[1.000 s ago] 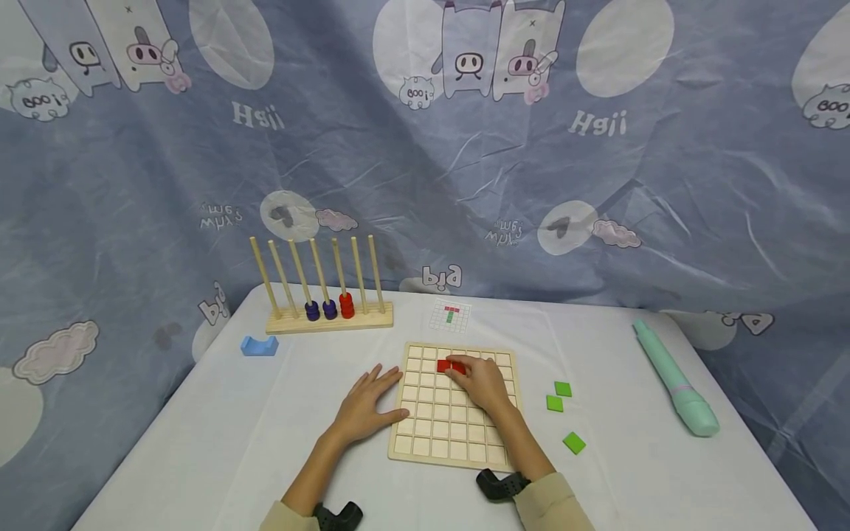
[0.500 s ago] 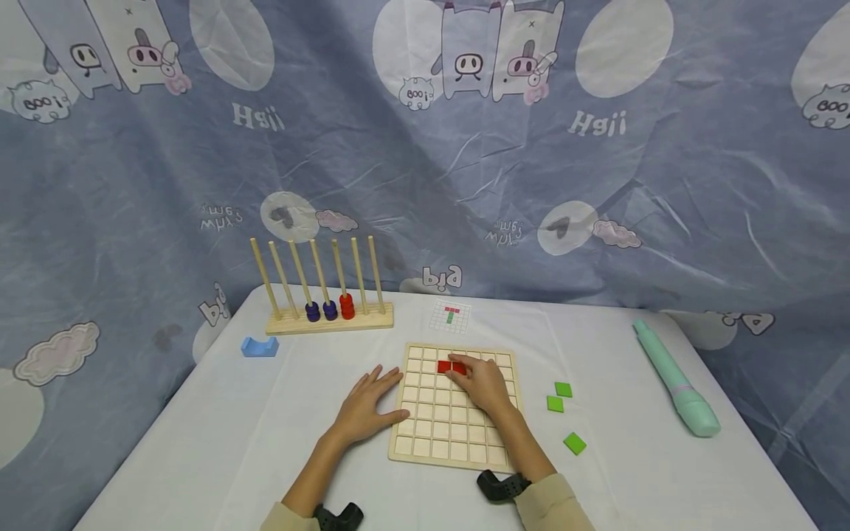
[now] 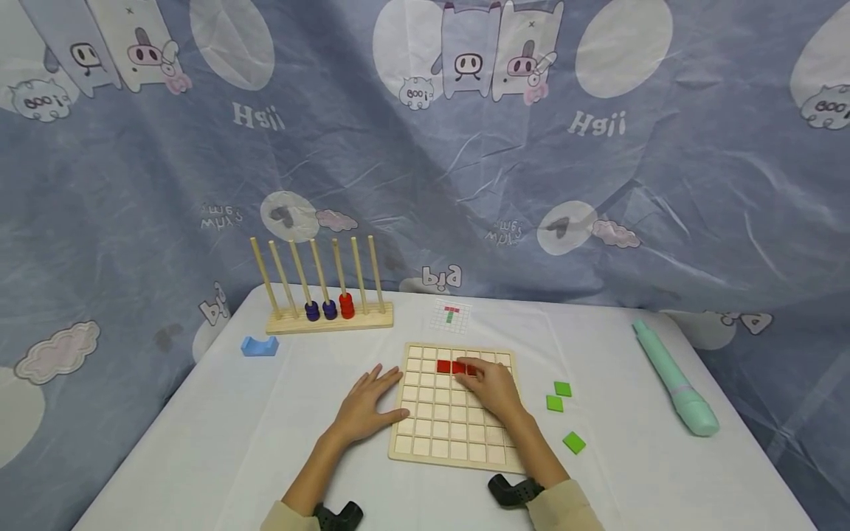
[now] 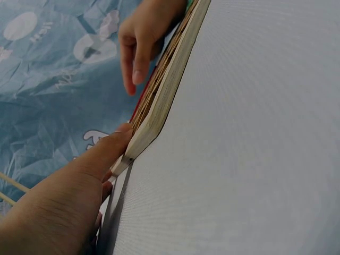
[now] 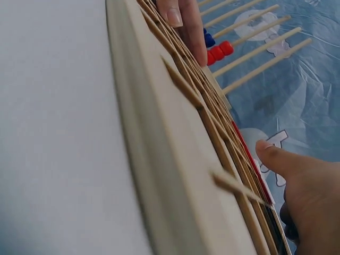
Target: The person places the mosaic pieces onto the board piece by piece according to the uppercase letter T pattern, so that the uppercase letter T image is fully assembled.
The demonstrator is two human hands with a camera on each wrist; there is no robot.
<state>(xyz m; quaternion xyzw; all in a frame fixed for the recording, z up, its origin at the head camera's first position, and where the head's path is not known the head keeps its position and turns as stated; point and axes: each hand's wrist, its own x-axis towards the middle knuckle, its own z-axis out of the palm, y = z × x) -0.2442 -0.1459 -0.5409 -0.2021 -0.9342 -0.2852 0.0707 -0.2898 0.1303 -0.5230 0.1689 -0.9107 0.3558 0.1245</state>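
Note:
A square wooden grid board (image 3: pixel 432 428) lies on the table. My left hand (image 3: pixel 367 409) is spread at its left side, fingertips and thumb right at the edge; the left wrist view shows the thumb against the board (image 4: pixel 156 125). Three red square tiles (image 3: pixel 443 366) sit side by side in an upper row. My right hand (image 3: pixel 494 389) is over the row's right end, with thumb and index fingertips apart near the middle tile and the right tile partly covered. The other right fingers are hidden from above; the left wrist view shows right fingers (image 4: pixel 141 58) pointing down, not pinching.
Several wooden pegs with blue and red beads rise from a rack (image 3: pixel 330 321) at the back left, near a blue notched block (image 3: pixel 259 346). A pattern card (image 3: pixel 450 316) lies behind the board. Three green tiles (image 3: pixel 563 389) and a mint-green tube-like object (image 3: pixel 677 380) are to the right.
My right hand has shifted slightly right along the red tiles, and part of a third red tile now shows beside the other two. The left hand stays in place.

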